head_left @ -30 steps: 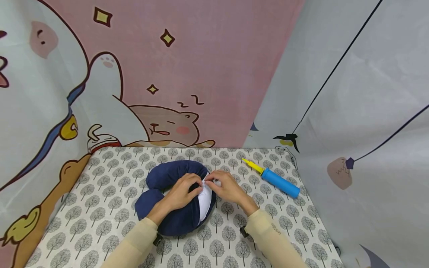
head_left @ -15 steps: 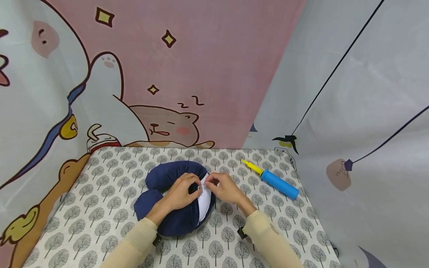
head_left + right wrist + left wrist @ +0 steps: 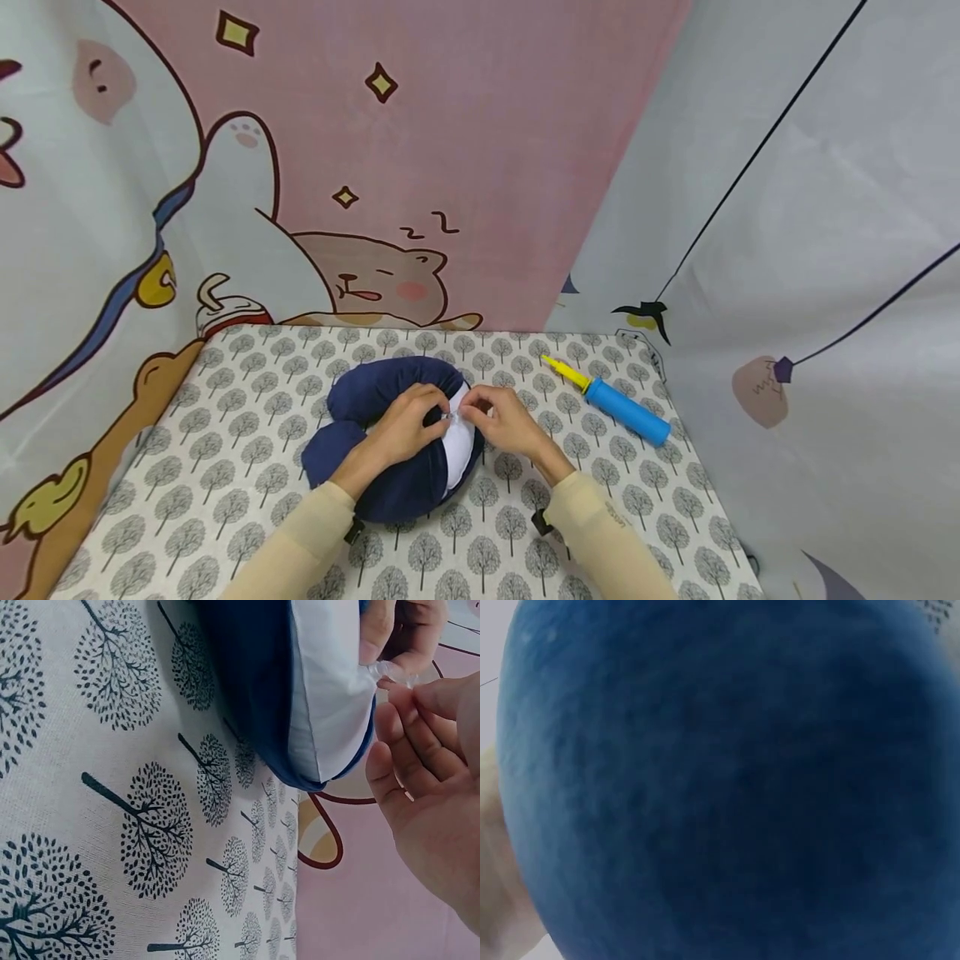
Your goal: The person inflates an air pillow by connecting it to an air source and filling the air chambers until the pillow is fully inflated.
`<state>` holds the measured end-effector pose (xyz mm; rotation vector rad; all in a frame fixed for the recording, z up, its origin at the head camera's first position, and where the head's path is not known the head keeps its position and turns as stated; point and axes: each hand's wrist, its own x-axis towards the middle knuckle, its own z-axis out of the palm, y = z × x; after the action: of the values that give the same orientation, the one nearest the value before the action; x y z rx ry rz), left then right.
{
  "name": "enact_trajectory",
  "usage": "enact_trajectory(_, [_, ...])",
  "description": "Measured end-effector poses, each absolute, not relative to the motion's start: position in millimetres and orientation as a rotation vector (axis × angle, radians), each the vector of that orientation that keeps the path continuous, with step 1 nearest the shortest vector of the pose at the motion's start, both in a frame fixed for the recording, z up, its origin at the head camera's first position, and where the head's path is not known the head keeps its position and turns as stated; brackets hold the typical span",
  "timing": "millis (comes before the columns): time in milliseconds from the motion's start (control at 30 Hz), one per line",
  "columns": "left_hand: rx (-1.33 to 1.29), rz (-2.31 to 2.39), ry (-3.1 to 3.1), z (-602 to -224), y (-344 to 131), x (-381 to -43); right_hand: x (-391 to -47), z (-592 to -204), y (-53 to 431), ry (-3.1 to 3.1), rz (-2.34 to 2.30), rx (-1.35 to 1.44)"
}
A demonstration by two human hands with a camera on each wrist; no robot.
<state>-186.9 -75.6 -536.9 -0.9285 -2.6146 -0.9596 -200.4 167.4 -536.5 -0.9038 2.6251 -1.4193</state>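
Observation:
A navy U-shaped neck pillow [image 3: 397, 492] lies on the table, its white inner lining [image 3: 457, 458] showing through an opening on the right side. Out of the white part sticks a small clear plastic air valve [image 3: 382, 673]. My left hand [image 3: 412, 423] rests over the pillow and pinches the valve near its base. From the other side, the thumb and forefinger of my right hand [image 3: 431, 765] pinch the valve's tip. Navy fabric [image 3: 727, 787] fills nearly all of the left wrist view, hiding the left fingers there.
A blue hand pump [image 3: 626, 410] with a yellow nozzle lies to the right of the pillow. The table wears a tree-print cloth [image 3: 517, 533]. Cartoon-printed hangings [image 3: 480, 167] close in the back and sides.
Both hands stay at the valve with only slight finger movement. The pillow and the pump keep their places; the head view shifts a little.

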Motion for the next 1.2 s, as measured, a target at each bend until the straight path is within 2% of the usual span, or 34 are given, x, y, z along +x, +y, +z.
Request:
enact_trajectory(533, [-0.966,-0.983,-2.612,-539.4,-77.2,-186.8,-197.1,-539.6,160.5,2.749,-1.433,-0.944])
enact_trajectory(800, [-0.98,-0.974,-2.616,-538.9,-77.3,-187.4,-193.1,-547.1,155.1,2.874,-1.428,-1.149])
enact_trajectory(1200, [-1.012,-0.975,-2.612,-540.1,-77.6,-188.1,-191.7,-552.6,152.8,2.93,-1.4,-1.26])
